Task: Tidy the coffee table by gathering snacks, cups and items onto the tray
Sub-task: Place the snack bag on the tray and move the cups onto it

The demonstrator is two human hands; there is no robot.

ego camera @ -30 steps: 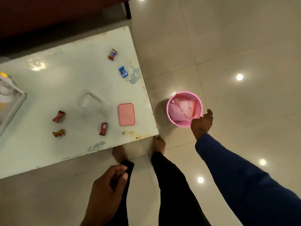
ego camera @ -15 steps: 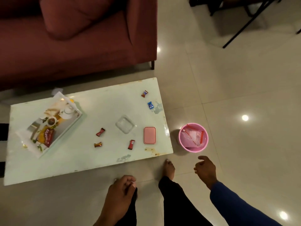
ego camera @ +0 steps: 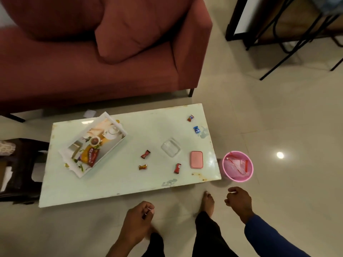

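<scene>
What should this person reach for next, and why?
Probably the red wrapped candy near the table's front edge: it lies loose outside the white printed tray, and the right hand hangs close by, holding nothing. The left hand is loosely curled.

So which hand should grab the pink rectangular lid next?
Right hand, probably: it hangs loosely curled and empty nearest the pink rectangular lid at the table's right end. The left hand is further off, fingers curled.

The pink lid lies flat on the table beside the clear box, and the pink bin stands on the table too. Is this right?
Not quite. The head view shows the pink bin on the floor, off the table's right end. The pink lid does lie flat beside the clear box.
</scene>
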